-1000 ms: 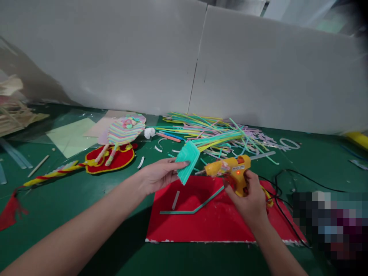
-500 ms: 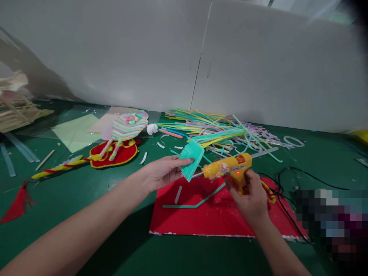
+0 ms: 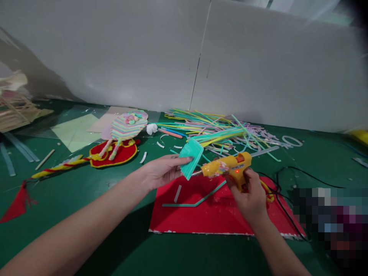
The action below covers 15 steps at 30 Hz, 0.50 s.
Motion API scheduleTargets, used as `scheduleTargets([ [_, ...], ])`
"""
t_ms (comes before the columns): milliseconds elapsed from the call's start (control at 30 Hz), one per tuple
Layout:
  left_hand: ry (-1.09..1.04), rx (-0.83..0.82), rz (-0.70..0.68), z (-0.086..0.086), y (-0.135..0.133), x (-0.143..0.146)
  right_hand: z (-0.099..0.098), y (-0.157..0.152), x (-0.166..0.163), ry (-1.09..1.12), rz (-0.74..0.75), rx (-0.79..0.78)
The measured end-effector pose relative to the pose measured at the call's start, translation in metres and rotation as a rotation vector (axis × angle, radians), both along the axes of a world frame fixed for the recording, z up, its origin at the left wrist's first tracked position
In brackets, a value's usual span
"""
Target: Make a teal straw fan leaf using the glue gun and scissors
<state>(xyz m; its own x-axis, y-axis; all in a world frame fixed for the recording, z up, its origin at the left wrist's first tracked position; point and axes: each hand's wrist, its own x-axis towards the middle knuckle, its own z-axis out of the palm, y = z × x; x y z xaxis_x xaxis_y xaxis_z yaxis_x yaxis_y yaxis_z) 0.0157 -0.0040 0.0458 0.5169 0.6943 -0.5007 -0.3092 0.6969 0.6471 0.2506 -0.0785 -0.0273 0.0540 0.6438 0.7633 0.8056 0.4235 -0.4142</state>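
Observation:
My left hand (image 3: 163, 170) pinches a turquoise ribbed piece (image 3: 191, 158), which looks built from pipe cleaner strips laid side by side. My right hand (image 3: 249, 197) is wrapped round the handle of a yellow hot glue gun (image 3: 227, 167) with its red light lit. The gun's metal nozzle points left and meets the lower right edge of the turquoise piece; whether it touches, I cannot tell. Beneath both hands lies a red board (image 3: 209, 218). On it rest a bent green pipe cleaner (image 3: 179, 205) and a short white strip (image 3: 178, 194).
Behind my hands spreads a heap of pastel pipe cleaners (image 3: 218, 130). To the left are a striped fan-shaped craft (image 3: 129, 126), a red and yellow piece (image 3: 115, 155) and a red tassel (image 3: 20, 203). A black cord (image 3: 290, 214) loops at the right. A grey wall (image 3: 138, 53) stands behind.
Almost nothing differs. The whole view has shifted very slightly; both hands keep their holds on the turquoise piece and the glue gun.

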Motion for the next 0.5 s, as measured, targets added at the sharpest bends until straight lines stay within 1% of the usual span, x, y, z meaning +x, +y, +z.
scheduleTargets([
  [167,-0.022,0.011,0.003,-0.0018,0.0006,-0.0003,-0.0029,-0.0003,0.0017,0.022,-0.005,-0.035],
  [500,-0.032,0.004,-0.006,-0.0005,-0.0014,-0.0007,-0.0070,0.0001,0.0055,0.081,-0.053,-0.036],
])
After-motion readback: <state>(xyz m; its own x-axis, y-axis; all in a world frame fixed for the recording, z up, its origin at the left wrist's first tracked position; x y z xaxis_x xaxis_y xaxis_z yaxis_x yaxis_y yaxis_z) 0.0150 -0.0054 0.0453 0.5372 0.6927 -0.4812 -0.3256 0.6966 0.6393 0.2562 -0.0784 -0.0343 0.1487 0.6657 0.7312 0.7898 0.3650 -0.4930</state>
